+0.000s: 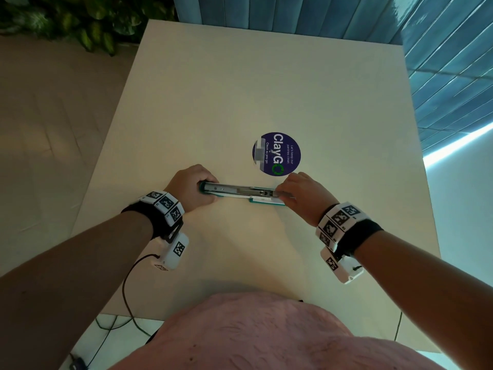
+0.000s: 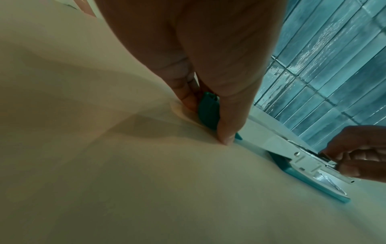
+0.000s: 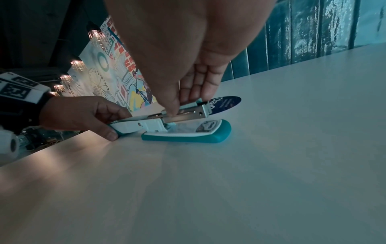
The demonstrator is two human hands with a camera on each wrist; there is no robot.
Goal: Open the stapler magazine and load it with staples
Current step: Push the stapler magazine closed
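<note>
Near the table's point(image 1: 266, 76) middle, my left hand point(image 1: 190, 186) grips the stapler's point(image 1: 240, 192) flipped-back lid. My right hand point(image 1: 301, 194) pinches the steel magazine point(image 3: 183, 118). It looks light, stiff and slick, so I'd hold its sides.

The stapler point(image 1: 240, 193) lies on the table point(image 1: 266, 89), just before the round sticker point(image 1: 276, 154).

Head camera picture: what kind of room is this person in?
Probably an office pantry or break room. The round sticker on the table says "Let's keep our pantries clean". There is a padded blue bench behind the table and a leafy plant in the corner.
</note>
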